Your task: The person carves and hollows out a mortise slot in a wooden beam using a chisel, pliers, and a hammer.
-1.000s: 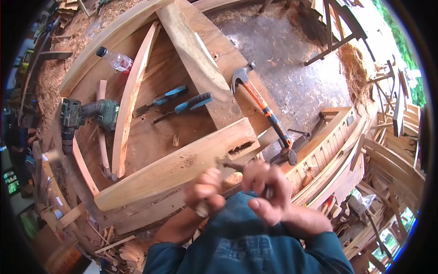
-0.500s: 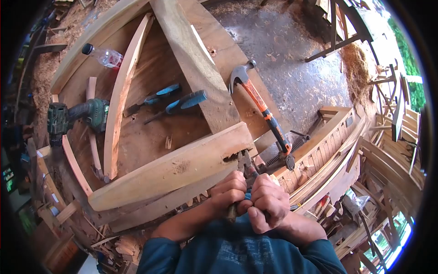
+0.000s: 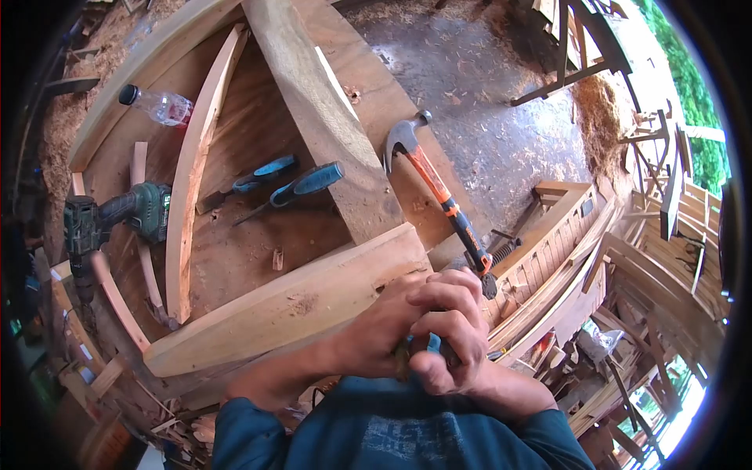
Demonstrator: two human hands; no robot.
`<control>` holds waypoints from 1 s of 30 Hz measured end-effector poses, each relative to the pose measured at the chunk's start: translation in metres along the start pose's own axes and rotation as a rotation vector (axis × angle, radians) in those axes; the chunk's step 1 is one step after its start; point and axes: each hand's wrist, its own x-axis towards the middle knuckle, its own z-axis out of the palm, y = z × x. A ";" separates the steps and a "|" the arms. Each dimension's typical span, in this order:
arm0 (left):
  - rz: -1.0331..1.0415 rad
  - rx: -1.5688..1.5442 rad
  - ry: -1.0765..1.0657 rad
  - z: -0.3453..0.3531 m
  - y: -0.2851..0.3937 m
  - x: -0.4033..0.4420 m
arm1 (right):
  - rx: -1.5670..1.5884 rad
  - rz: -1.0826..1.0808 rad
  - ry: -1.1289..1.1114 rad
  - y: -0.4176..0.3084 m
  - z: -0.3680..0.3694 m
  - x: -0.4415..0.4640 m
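My left hand (image 3: 372, 325) and my right hand (image 3: 456, 325) are closed and pressed together in front of my chest, the right partly over the left. A blue piece (image 3: 433, 342) of a hand tool shows between the fingers, with a brownish end beside it. Hands cover the rest of the tool, so its kind is unclear. Just beyond them lies a thick pale curved beam (image 3: 274, 305), with a dark ragged hole near its right end, now partly covered. A claw hammer (image 3: 433, 178) with an orange and black handle rests to the right of this beam.
Two blue-handled tools, one a chisel (image 3: 247, 182), lie on the plywood sheet (image 3: 235, 243). A cordless drill (image 3: 125, 213) and a plastic bottle (image 3: 160, 107) are at the left. A wide plank (image 3: 325, 117) runs away from me. Wood strips (image 3: 564, 258) are stacked at the right.
Both hands have moved slightly up and closer together, and the right now overlaps the left. The tool's metal parts, visible earlier at the beam's hole, are now hidden. The view has shifted slightly.
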 end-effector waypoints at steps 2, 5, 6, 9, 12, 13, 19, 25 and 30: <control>-0.056 -0.119 -0.144 -0.011 0.003 0.009 | -0.120 -0.032 -0.057 0.000 -0.002 0.003; 0.064 -0.133 -0.246 -0.021 -0.002 0.029 | -0.058 0.025 -0.001 -0.001 0.004 0.000; 0.095 -0.142 -0.255 -0.018 -0.012 0.032 | -0.079 -0.001 -0.047 -0.002 -0.001 0.007; 0.113 -0.106 -0.253 -0.008 -0.023 0.029 | -0.056 0.016 -0.006 -0.002 -0.003 -0.003; 0.046 -0.048 -0.223 -0.004 -0.021 0.029 | 0.020 -0.050 0.021 -0.011 -0.001 -0.016; 0.013 -0.032 -0.213 -0.002 -0.020 0.029 | 0.061 -0.059 0.077 -0.014 0.004 -0.015; 0.117 0.051 -0.135 0.010 -0.031 0.025 | -0.281 0.004 0.136 -0.023 0.012 -0.028; 0.154 -0.047 -0.223 -0.007 -0.030 0.034 | -0.244 0.026 0.197 -0.019 0.018 -0.018; 0.118 -0.111 -0.107 0.003 -0.033 0.031 | -0.175 -0.045 0.117 -0.010 0.012 -0.014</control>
